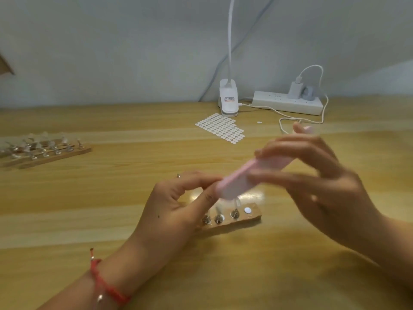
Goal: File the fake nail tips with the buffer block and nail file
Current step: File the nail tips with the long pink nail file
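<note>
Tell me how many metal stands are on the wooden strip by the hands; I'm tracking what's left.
3 metal stands: the first next to the left hand, the second beside it, the third further right. The hand may hide more.

The wooden strip (254, 215) of nail-tip stands is sitting on the table (89, 209) near its front middle. The buffer block (234, 182) is hanging just above the strip, with the left hand (174, 204) at the block's 8 o'clock end and the right hand (324, 182) gripping its 2 o'clock end. At the strip's 12 o'clock, well apart, the sheet of adhesive tabs (220, 127) is lying before the clip lamp base (228, 98). The power strip (279, 101), with a charger (294, 89) on it, is lying at the lamp's 3 o'clock, and the racks of nail tips (44, 151) are resting far off at 10 o'clock.
</note>
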### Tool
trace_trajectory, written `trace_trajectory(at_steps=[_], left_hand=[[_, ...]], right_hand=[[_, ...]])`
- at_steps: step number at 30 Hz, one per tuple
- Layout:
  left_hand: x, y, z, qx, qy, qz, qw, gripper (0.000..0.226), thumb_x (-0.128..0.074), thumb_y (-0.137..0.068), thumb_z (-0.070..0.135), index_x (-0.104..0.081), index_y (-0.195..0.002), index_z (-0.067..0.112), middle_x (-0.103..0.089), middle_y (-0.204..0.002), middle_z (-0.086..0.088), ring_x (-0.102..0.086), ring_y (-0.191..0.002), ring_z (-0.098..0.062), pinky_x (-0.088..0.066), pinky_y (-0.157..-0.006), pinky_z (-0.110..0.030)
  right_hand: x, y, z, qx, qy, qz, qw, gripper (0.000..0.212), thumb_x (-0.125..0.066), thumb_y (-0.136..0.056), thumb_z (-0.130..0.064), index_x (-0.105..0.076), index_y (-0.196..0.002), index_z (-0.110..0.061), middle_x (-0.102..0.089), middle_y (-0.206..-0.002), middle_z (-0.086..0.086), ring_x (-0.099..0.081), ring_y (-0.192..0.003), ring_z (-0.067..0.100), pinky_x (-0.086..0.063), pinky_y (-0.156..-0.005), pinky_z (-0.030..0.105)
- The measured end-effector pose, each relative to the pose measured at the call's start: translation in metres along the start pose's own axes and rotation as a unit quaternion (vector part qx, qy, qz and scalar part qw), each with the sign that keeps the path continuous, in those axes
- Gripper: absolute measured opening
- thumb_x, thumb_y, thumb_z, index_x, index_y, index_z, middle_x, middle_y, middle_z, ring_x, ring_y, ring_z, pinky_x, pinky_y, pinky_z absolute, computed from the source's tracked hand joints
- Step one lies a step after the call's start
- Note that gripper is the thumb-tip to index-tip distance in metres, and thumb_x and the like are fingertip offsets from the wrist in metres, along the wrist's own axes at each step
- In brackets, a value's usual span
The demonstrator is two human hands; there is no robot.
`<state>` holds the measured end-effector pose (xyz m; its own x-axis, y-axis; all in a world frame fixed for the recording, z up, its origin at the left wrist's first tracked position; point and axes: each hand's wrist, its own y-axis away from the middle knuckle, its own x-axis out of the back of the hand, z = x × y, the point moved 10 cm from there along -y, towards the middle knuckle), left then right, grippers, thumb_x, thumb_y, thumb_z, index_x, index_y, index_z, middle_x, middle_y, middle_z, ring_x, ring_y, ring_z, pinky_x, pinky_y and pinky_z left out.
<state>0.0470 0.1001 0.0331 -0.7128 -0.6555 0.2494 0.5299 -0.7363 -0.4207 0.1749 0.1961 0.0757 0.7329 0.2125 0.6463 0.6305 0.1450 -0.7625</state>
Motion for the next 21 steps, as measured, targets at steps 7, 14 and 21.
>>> trace_trajectory(at_steps=[7,14,21], left_hand=[[-0.013,0.001,-0.001,0.045,0.115,-0.094,0.988,0.012,-0.068,-0.072,0.034,-0.078,-0.071,0.028,-0.065,-0.064,0.013,-0.055,-0.06,0.001,-0.039,-0.059,-0.006],[-0.011,-0.001,-0.002,0.04,0.11,-0.09,0.989,0.021,-0.064,-0.072,0.037,-0.079,-0.075,0.022,-0.063,-0.066,0.009,-0.052,-0.067,-0.008,-0.039,-0.067,-0.013],[-0.014,0.0,-0.003,0.048,0.115,-0.091,0.988,0.024,-0.063,-0.071,0.042,-0.079,-0.074,0.024,-0.065,-0.069,0.008,-0.052,-0.077,-0.011,-0.037,-0.074,-0.021]], right_hand=[[0.008,-0.006,-0.009,0.032,0.026,-0.01,0.999,0.034,-0.058,-0.094,-0.005,-0.07,-0.116,-0.028,-0.063,-0.124,0.001,-0.053,-0.119,0.022,-0.03,-0.106,0.073],[0.005,-0.008,-0.023,0.074,0.039,-0.016,0.996,0.022,-0.054,-0.099,-0.009,-0.069,-0.111,-0.02,-0.066,-0.121,0.003,-0.057,-0.115,0.025,-0.03,-0.107,0.071],[-0.004,-0.007,-0.037,0.094,0.018,-0.027,0.995,0.022,-0.063,-0.095,-0.008,-0.067,-0.112,-0.021,-0.063,-0.12,0.005,-0.059,-0.114,0.025,-0.03,-0.113,0.06]])
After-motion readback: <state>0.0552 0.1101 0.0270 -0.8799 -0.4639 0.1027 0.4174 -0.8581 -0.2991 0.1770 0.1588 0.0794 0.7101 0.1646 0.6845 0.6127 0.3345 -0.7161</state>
